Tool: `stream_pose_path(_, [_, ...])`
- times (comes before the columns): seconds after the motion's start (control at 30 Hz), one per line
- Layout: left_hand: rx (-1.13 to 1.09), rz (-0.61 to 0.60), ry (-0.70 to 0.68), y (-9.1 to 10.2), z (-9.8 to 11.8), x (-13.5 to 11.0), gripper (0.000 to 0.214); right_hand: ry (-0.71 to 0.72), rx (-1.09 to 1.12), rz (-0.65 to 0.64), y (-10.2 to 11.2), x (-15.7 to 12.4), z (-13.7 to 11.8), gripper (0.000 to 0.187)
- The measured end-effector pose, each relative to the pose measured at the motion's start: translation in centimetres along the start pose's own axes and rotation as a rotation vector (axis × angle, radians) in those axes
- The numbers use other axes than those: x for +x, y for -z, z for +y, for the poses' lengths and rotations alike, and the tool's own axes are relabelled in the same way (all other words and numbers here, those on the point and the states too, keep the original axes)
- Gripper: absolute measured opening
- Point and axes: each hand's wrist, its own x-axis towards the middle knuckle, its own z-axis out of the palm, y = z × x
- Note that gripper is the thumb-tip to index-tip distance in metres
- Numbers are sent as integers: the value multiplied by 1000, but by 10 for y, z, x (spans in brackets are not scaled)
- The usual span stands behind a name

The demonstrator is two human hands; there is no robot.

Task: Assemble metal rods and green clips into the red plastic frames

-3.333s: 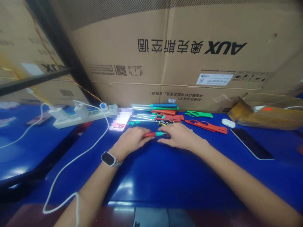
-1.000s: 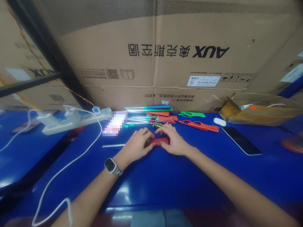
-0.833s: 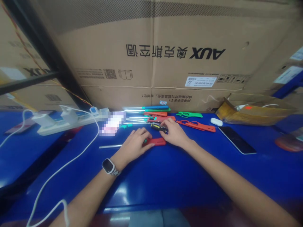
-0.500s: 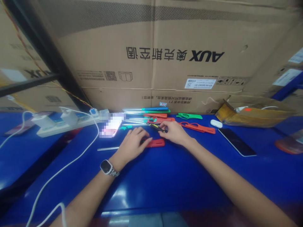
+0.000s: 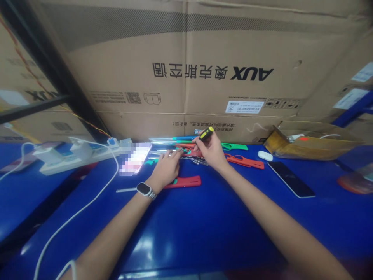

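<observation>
My right hand [image 5: 212, 151] is closed around a screwdriver [image 5: 206, 133] with a black and yellow handle, its end tilted up. The blade is hidden, pointing down toward a long-necked lighter [image 5: 196, 152] with a red casing and some green inside. My left hand [image 5: 166, 168] rests with its fingertips on the left part of that lighter, holding it; its thumb is hidden. Below the left hand lies another red lighter [image 5: 186, 181], its metal rod reaching out to the left. Small metal parts [image 5: 199, 161] sit between the two hands.
Several lighters with metal rods [image 5: 160, 139] lie at the back against a large cardboard box [image 5: 131, 70]. A green casing piece [image 5: 236, 146] and a red one [image 5: 246, 161] lie to the right, near a phone [image 5: 291, 179]. A lit phone [image 5: 135, 157] and power strip [image 5: 84, 155] are left.
My right hand has raised the screwdriver from lying flat to an upright tilt over the lighter. My left hand has moved up from the lower red lighter to the one behind it.
</observation>
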Motion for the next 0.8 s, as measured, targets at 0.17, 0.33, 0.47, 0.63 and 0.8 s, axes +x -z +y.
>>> stream_pose_path(0.17, [-31,-4,11,-3,-4,-7,49,31,-203,-94,-6,3,18,20])
stream_pose_path(0.33, [-42,12,19,5,-3,-9,41,-3,-275,-110,-11,4,34,21])
stream_pose_path(0.47, [-58,25,16,9,-2,-11,38,-24,-237,-89,-14,3,38,17])
stream_pose_path(0.63, [-78,78,19,13,-3,-12,33,-61,-122,-32,-11,-1,28,22])
stream_pose_path(0.8, [-178,152,-5,16,-1,-11,28,-48,42,4,-3,-13,6,29])
